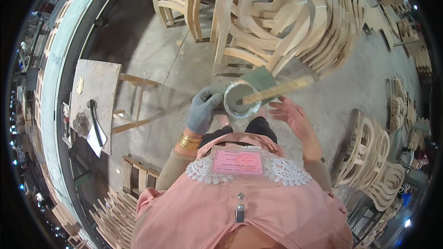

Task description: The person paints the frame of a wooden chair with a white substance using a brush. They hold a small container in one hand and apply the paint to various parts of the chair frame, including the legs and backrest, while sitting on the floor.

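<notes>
My left hand, in a grey glove, is closed on the left side of a round cup in front of me. Greyish paste-like stuff lies inside the cup, and its rim is smeared pale. A flat wooden stick leans in the cup, its dark-tipped end in the paste and its broad end up to the right. Behind the cup is a flat green piece; whether it touches the cup I cannot tell. My bare right hand hovers just right of the cup, below the stick, fingers spread and holding nothing visible.
Pale wooden chair frames stand stacked ahead, with more curved frames at the right. To the left, a small wooden table carries a black-handled tool and a white sheet. A long pale-topped bench runs along the left.
</notes>
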Tool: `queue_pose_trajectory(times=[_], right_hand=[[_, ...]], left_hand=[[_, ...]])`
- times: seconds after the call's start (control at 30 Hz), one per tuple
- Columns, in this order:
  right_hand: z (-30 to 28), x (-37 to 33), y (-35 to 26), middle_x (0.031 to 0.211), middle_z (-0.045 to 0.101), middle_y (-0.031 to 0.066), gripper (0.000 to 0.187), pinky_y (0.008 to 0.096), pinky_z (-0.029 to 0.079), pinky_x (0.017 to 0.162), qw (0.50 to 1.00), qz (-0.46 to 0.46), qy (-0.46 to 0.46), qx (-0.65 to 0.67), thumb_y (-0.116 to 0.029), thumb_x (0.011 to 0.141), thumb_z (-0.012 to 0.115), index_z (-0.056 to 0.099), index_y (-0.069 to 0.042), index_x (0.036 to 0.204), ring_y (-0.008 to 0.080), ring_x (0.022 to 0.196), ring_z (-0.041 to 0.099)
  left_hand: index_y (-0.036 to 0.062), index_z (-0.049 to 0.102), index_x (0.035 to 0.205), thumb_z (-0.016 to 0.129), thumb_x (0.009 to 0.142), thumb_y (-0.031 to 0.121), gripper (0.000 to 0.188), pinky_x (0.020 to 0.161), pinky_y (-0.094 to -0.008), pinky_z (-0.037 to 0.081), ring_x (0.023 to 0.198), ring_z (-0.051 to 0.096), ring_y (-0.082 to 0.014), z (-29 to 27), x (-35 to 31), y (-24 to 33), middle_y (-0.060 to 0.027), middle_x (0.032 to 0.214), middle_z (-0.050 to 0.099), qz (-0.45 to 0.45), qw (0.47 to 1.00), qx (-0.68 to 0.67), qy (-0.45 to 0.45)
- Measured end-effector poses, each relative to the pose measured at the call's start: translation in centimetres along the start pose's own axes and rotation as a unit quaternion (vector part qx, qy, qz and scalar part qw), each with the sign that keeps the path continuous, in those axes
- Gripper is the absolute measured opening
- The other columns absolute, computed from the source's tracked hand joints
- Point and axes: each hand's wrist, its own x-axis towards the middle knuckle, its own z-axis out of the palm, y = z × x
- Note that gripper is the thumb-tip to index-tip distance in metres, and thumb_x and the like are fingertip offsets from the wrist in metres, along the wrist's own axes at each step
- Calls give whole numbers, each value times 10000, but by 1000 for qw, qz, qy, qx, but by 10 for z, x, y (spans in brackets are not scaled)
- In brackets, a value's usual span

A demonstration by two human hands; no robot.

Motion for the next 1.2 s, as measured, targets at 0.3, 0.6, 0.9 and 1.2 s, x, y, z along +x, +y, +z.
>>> queue_pose_trajectory(times=[0.3, 0.6, 0.9, 1.2], right_hand=[[-1, 36, 3, 887, 659, 123, 223, 345, 542, 712, 995, 24, -93, 34, -152, 920, 478, 583, 12, 1030, 199, 769, 652], [-58, 43, -7, 851, 654, 98, 204, 327, 546, 670, 991, 16, -97, 86, -162, 913, 495, 571, -17, 1035, 177, 707, 647], [-90, 28, -1, 818, 641, 87, 187, 324, 533, 639, 994, 32, -50, 89, -128, 918, 472, 559, -13, 1038, 170, 673, 632], [-84, 23, 3, 776, 627, 100, 146, 328, 521, 604, 994, 10, 39, 100, -113, 878, 502, 569, -6, 951, 189, 620, 616]], left_hand=[[-44, 523, 1101, 568, 885, 164, 303, 726, -326, 540, 782, 628, -185, 16, -64, 11, -100, 895, 615, -6, 998, 54, 34], [19, 614, 1091, 620, 817, 242, 354, 716, -330, 488, 880, 631, -203, -44, -230, -94, -130, 944, 666, -457, 658, 586, -121], [14, 603, 1108, 613, 822, 238, 363, 727, -330, 490, 870, 629, -203, -42, -255, -155, -121, 955, 662, -366, 818, 421, 135], [9, 592, 1124, 606, 827, 233, 373, 737, -329, 492, 860, 627, -203, -84, -253, -151, -113, 966, 658, -329, 844, 383, 178]])
